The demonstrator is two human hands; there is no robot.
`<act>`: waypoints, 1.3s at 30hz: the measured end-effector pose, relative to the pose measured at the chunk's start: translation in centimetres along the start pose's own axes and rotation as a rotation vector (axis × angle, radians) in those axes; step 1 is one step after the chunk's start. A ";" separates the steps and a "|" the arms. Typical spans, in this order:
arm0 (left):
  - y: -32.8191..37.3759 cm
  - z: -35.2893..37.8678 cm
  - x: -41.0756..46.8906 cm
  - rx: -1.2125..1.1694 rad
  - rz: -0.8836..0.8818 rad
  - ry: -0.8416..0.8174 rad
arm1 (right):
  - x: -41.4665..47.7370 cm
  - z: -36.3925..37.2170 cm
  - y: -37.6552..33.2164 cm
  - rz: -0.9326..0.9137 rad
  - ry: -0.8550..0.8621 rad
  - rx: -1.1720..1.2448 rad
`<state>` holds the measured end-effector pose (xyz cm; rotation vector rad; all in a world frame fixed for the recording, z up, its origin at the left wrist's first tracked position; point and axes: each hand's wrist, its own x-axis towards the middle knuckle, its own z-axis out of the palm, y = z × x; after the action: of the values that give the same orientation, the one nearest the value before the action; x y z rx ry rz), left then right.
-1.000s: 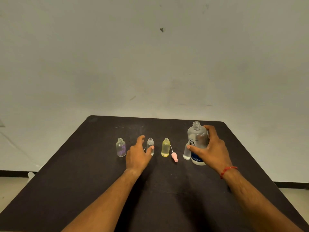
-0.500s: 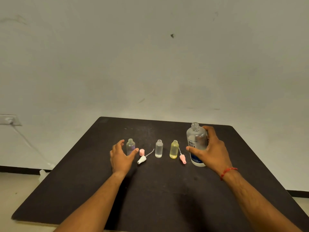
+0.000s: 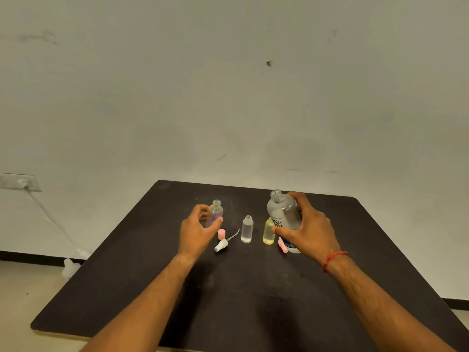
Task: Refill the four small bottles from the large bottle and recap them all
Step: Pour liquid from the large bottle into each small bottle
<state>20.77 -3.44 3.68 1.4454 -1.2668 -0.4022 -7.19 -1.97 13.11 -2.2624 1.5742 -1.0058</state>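
My left hand (image 3: pixel 197 231) grips the leftmost small bottle (image 3: pixel 216 211), clear with a purple tint and uncapped, raised a little off the dark table (image 3: pixel 241 288). My right hand (image 3: pixel 308 231) holds the large clear uncapped bottle (image 3: pixel 281 214), lifted and leaning slightly left. A clear small bottle (image 3: pixel 247 229) and a yellow small bottle (image 3: pixel 268 231) stand open between my hands. A fourth small bottle is hidden behind the large one. A pink cap (image 3: pixel 221 234), a white spray cap with a tube (image 3: pixel 223 243) and a pink spray cap (image 3: pixel 282 245) lie on the table.
A plain wall rises behind the table. A wall socket (image 3: pixel 17 181) with a white cable is at the left, and a white object (image 3: pixel 68 265) lies on the floor beside the table's left edge.
My left hand closed around the purple-tinted bottle and raised it. My right hand lifted the large bottle and brought it leftward, now in front of the yellow bottle's right side.
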 end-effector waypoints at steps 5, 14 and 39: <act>3.8 -0.3 -1.3 -0.090 0.180 -0.096 | 0.9 0.2 -1.3 -0.037 -0.008 -0.095; 6.5 -0.2 -3.2 -0.145 0.266 -0.150 | 1.5 0.0 -2.9 -0.113 -0.013 -0.265; 7.3 -0.7 -3.4 -0.080 0.261 -0.150 | 2.8 -2.3 -4.4 -0.267 0.033 -0.654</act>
<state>16.66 1.20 8.82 1.1814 -1.5218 -0.3855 -4.79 -2.16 18.26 -2.9592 1.8521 -0.6335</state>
